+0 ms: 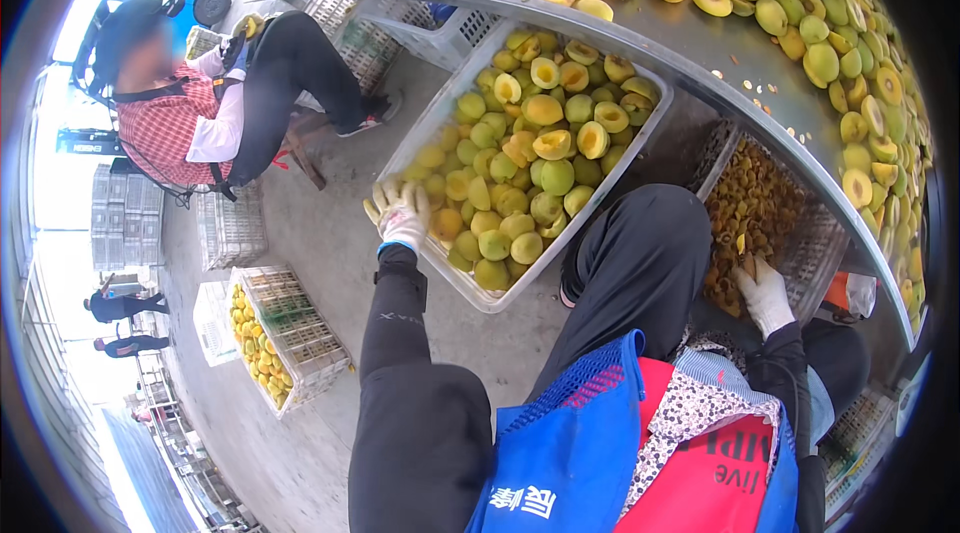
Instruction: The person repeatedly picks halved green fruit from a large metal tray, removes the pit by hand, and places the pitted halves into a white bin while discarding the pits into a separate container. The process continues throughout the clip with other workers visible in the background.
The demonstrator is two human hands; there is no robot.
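Note:
My left hand [401,216], in a whitish glove with yellow-stained fingertips, lies with spread fingers at the near left rim of a large white plastic crate [517,300]. That crate holds halved and pitted yellow-green fruits [551,176], perhaps plums or apricots. Low at the right, my gloved right hand [765,296] is at the edge of a crate of brown fruit pits and scraps [754,214]. Its fingers are bent near a small brownish piece; whether they grip it is unclear. A metal table [750,67] heaped with more fruit halves curves above both crates.
A co-worker [180,112] sits at the upper left, holding fruit. A crate of yellow fruit [292,338] stands on the concrete floor at the left. Farther off are stacked crates [127,218], a blue vehicle [187,4] and two people. My knees flank the space before me.

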